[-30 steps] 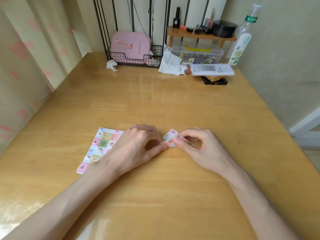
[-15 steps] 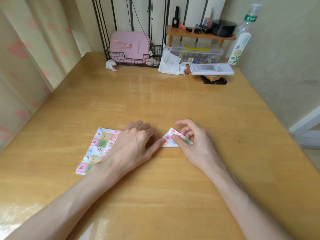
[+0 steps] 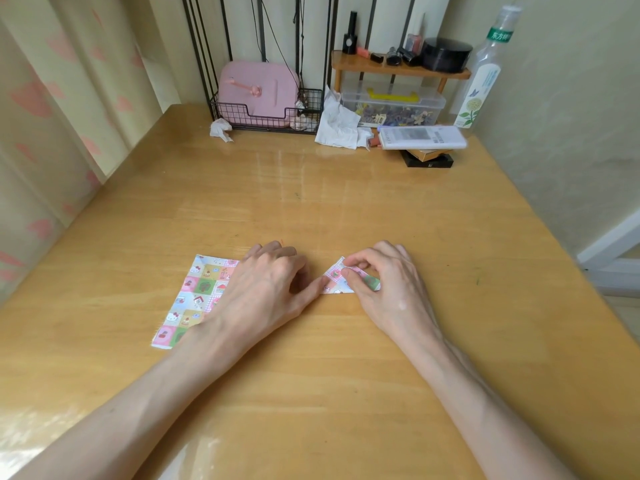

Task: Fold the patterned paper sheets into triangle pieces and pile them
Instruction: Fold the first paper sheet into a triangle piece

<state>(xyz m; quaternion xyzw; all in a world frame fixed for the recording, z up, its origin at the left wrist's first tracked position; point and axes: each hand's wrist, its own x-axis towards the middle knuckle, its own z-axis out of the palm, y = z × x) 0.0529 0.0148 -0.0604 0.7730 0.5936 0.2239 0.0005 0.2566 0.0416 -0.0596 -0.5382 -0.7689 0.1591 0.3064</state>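
A wooden table (image 3: pixel 311 209) set into a pale-walled corner, with two bare hands working on paper near its middle.
The triangle (image 3: pixel 333 283), a small folded patterned piece, lies flat on the table between the hands. The right hand (image 3: pixel 388 289) pinches the triangle's upper flap between thumb and forefinger, its other fingers curled behind. The left hand (image 3: pixel 266 285) lies palm down with its fingers loosely bent and close together, and its thumb tip presses the triangle's left corner. Its wrist covers the right edge of the unfolded sheets (image 3: pixel 197 296), which lie flat toward the table's left edge. Along the far edge stand a wire basket (image 3: pixel 242 116) with a pink case (image 3: pixel 258 90), a tissue (image 3: pixel 337 124), a small shelf (image 3: pixel 398 69) and a bottle (image 3: pixel 479 84).
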